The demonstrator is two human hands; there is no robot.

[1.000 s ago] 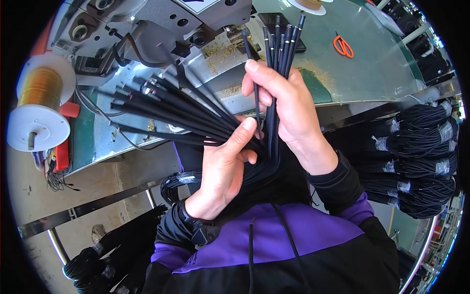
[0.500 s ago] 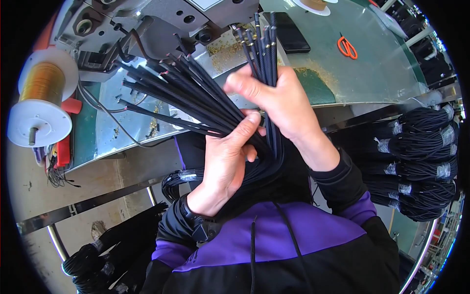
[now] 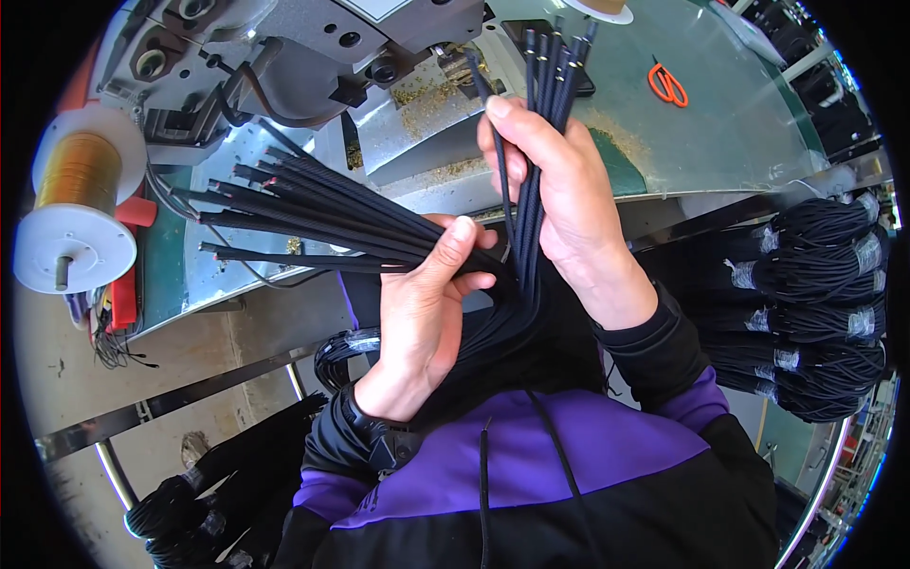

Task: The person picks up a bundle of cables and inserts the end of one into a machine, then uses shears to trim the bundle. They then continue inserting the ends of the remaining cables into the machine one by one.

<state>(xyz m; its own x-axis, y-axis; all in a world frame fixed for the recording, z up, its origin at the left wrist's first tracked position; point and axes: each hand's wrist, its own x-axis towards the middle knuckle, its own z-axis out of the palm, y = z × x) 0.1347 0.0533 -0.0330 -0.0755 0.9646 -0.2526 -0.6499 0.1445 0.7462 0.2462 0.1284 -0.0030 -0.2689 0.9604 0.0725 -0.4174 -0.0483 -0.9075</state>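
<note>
My left hand (image 3: 417, 313) is closed round a bundle of black braided cords (image 3: 332, 209). Their cut ends fan out to the left, some with reddish tips. To its right, my right hand (image 3: 578, 194) grips a smaller upright group of the same cords (image 3: 550, 71), with gold-coloured bands near their tops. One separate cord (image 3: 482, 83) stands slightly apart from that group, between my right thumb and bent fingers. Below the hands both groups run together and curve over my lap, where their lower lengths are hard to make out against dark clothing.
A grey machine (image 3: 294, 57) stands at the far left-centre, gold scraps scattered near it. Left of it is a spool of gold wire (image 3: 81, 171). Orange-handled scissors (image 3: 668, 85) and a dark phone (image 3: 586, 87) lie on the table. Tied cord coils (image 3: 815, 303) hang at right.
My right thumb has swung from stretched out to closing on a single cord beside its group. The left hand has shifted slightly left, and its fan of cords lies lower and further left.
</note>
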